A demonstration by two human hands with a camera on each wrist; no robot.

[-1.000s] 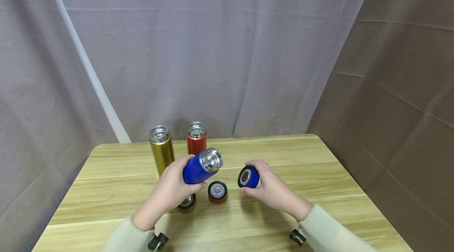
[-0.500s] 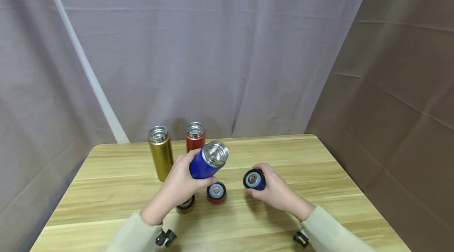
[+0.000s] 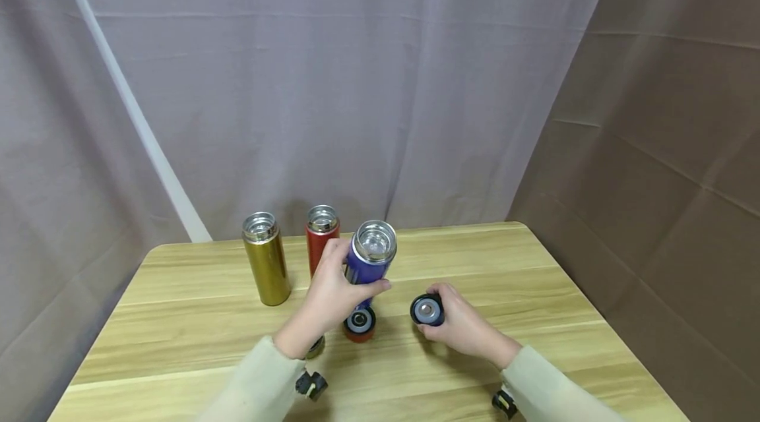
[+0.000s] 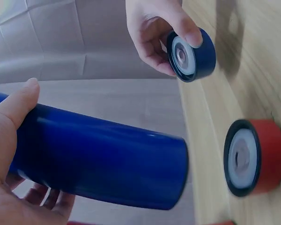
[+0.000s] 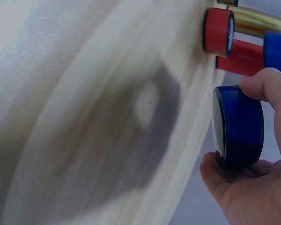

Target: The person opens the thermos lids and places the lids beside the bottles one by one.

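Note:
My left hand grips a blue thermos bottle around its side. The bottle has no lid on, and its silver mouth faces up; the left wrist view shows its base held above the table. Between thumb and fingers, my right hand holds a blue lid with its grey inner side turned up, just over the table. A red lid lies inner side up below the blue bottle. Mostly hidden by my left wrist is a gold lid.
An uncapped gold bottle stands upright at the left of the wooden table. Behind my left hand stands an uncapped red bottle, partly covered. A grey curtain hangs behind the table, a brown one at the right.
My left hand has moved right and away from me, turning the blue bottle from strongly tilted to nearly upright. My right hand has moved slightly right and lower, and the blue lid's inner side now faces up.

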